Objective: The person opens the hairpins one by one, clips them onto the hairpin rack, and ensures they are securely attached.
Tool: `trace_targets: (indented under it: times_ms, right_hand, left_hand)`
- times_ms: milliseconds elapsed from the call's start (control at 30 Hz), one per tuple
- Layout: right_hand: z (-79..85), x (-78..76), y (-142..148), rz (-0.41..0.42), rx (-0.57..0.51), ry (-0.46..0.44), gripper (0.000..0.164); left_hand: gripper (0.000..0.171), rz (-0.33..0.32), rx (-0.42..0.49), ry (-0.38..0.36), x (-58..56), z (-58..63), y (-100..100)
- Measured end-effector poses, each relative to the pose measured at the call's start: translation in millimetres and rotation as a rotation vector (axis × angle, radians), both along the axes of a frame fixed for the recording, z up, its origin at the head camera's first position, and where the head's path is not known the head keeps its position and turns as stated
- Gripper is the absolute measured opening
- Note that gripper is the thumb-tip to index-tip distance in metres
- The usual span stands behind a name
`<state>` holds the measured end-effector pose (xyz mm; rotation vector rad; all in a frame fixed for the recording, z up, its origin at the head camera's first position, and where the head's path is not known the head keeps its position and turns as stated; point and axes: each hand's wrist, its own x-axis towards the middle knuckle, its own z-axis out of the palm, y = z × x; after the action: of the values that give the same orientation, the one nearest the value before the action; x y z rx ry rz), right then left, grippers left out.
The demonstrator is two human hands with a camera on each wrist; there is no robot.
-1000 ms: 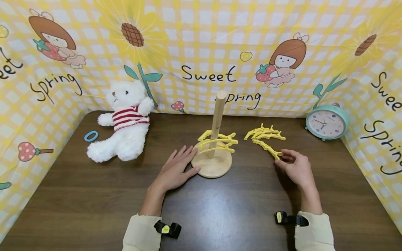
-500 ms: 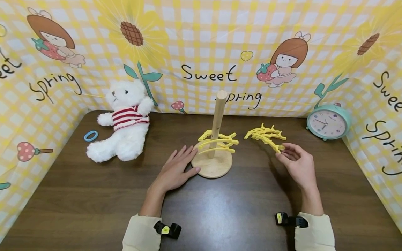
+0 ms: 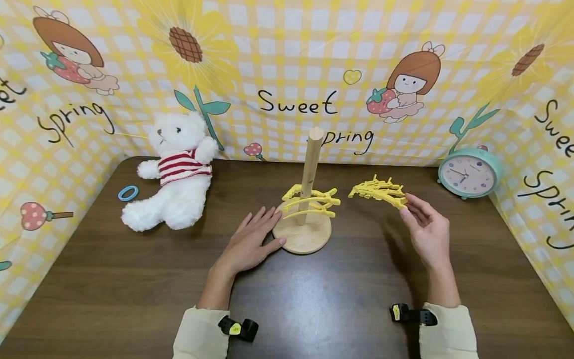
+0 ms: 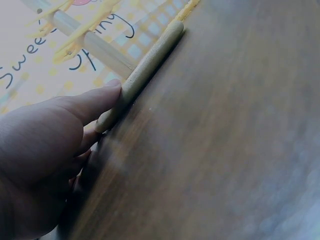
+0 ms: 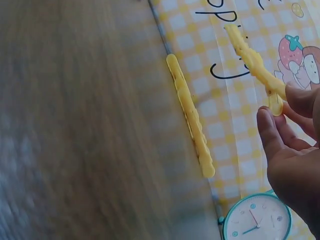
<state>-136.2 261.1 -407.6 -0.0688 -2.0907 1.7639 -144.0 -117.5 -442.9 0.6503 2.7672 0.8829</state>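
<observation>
Two cream fabric sleeves [image 3: 202,333], banded by black wrist straps [image 3: 237,328], are cut off by the lower edge of the head view, above a dark brown, wood-grained tabletop [image 3: 134,299]. The hands are held well apart. The left hand [image 3: 252,247] is laid with extended fingers against the rim of a pale wooden stand [image 3: 302,240], its thumb pressed on the smooth round base; in the left wrist view its lower fingers are lost in shadow. By the right hand [image 3: 428,234], cut off at the edge of its own wrist view, a knobbly, forked yellow plastic-looking branch [image 5: 250,62] is pinched at one end between thumb and fingertips, raised off the tabletop. The stand's upright cylindrical post is crossed by several slender yellow branches [image 3: 314,203]; their overlapping makes a count uncertain. Beyond the raised piece, more knobbly yellow pieces [image 5: 190,115] are partly hidden by it in the head view. Farther back are seen a glossy light-blue ring [image 3: 128,193], a fluffy white plush bear [image 3: 181,209] in a red-and-white striped knit top, and a round mint-green clock [image 3: 470,174], before a creased yellow-checked cloth [image 3: 287,60] whose lettering is partly covered by the post.
</observation>
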Motion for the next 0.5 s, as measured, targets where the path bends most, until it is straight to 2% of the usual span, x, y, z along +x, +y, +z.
trace_targets:
  times_ms: [300, 500]
  right_hand:
    - [5.3, -1.8, -13.6, 0.036, -0.080, 0.260, 0.028]
    - [8.1, -1.1, -21.8, 0.048, -0.153, 0.326, 0.028]
  left_hand:
    - [0.072, 0.006, -0.004, 0.006, 0.2, -0.7, -0.8]
    - [0.072, 0.008, -0.010, 0.005, 0.0, -0.4, -0.7]
